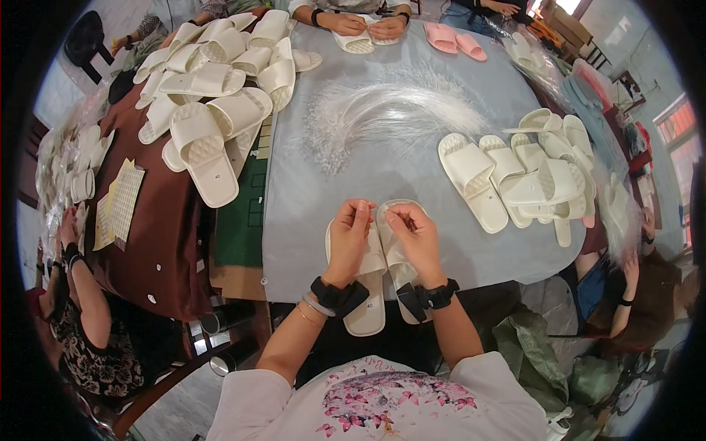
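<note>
A pair of cream slide slippers lies side by side in front of me at the near edge of the grey-covered table. My left hand (348, 239) is over the left slipper (365, 307), thumb and fingers pinched together near its toe end. Above the right slipper (395, 253) is my right hand (413, 239), its fingertips also pinched, a little apart from the left ones. Whatever the fingertips hold is too thin to make out. Beyond the slippers lies a bundle of thin clear plastic strands (401, 110).
A big heap of cream slippers (213, 77) covers the left, beside yellowish label sheets (121, 202). More cream slippers (544, 184) are stacked at right. Pink slippers (454, 40) lie at the far edge. Co-workers' hands (368, 28) work across the table; other people sit left and right.
</note>
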Tool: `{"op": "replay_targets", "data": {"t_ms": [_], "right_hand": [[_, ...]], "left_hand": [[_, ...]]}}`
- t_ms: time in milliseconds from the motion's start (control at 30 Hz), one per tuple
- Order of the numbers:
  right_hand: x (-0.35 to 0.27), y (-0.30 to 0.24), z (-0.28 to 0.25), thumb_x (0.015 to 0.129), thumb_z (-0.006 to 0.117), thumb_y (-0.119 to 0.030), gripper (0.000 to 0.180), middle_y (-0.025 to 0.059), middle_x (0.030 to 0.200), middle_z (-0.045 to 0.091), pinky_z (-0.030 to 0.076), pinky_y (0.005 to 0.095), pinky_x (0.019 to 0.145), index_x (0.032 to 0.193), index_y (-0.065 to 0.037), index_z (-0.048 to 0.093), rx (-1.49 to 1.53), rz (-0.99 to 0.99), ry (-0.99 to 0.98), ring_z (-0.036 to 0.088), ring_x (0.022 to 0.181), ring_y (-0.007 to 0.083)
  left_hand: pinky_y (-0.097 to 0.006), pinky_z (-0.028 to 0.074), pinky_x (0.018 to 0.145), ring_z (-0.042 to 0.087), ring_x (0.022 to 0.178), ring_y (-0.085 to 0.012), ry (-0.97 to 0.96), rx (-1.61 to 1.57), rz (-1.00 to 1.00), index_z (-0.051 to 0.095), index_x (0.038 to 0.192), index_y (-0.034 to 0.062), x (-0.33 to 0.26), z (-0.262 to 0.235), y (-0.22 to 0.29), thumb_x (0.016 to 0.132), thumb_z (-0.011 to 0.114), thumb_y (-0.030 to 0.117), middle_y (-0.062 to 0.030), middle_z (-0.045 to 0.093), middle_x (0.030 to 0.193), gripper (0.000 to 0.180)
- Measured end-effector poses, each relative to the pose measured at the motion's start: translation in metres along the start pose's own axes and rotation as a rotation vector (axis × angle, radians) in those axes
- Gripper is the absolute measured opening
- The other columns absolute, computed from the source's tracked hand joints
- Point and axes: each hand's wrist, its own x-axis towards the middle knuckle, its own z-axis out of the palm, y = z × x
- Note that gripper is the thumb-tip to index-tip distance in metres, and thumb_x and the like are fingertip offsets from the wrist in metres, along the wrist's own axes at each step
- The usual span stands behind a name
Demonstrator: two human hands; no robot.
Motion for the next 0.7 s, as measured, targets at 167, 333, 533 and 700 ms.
{"op": "replay_targets", "data": {"t_ms": [167,333,533,700], "right_hand": [[0.0,-0.002,0.0,0.082,0.06,-0.007,0.008,-0.003,0.077,0.053,0.038,0.0175,0.059,0.087,-0.001,0.058,-0.03,-0.005,-0.004,0.046,0.065,0.0031],[0.001,0.003,0.0,0.082,0.061,-0.009,0.009,-0.0028,0.074,0.053,0.037,0.0178,0.057,0.087,-0.002,0.059,-0.066,-0.014,-0.006,0.045,0.063,0.0032],[0.001,0.001,0.001,0.082,0.061,-0.009,0.008,-0.0035,0.073,0.052,0.036,0.018,0.055,0.085,-0.002,0.059,-0.081,0.004,-0.002,0.043,0.061,0.003],[0.0,0.001,0.001,0.082,0.06,-0.009,0.008,-0.0039,0.073,0.052,0.036,0.0178,0.055,0.085,-0.002,0.059,-0.059,0.006,-0.006,0.043,0.061,0.0028]], "left_hand": [[-0.017,0.032,0.06,0.037,0.065,-0.0027,-0.048,0.027,0.022,0.053,0.087,0.0053,0.0,0.0,-0.003,0.093,0.046,0.022,0.0049,0.047,0.073,0.019],[-0.018,0.033,0.061,0.038,0.066,-0.0035,-0.05,0.019,0.061,0.052,0.086,0.0055,0.002,0.0,-0.008,0.093,0.045,0.022,0.0044,0.047,0.074,0.019],[-0.015,0.031,0.058,0.036,0.064,-0.0019,-0.06,0.072,0.058,0.052,0.087,0.0053,0.001,-0.002,-0.006,0.094,0.044,0.021,0.0057,0.044,0.072,0.019],[-0.016,0.031,0.058,0.036,0.065,-0.0019,-0.05,0.035,0.096,0.054,0.09,0.0041,0.002,0.0,-0.009,0.093,0.047,0.021,0.0058,0.044,0.072,0.018]]}}
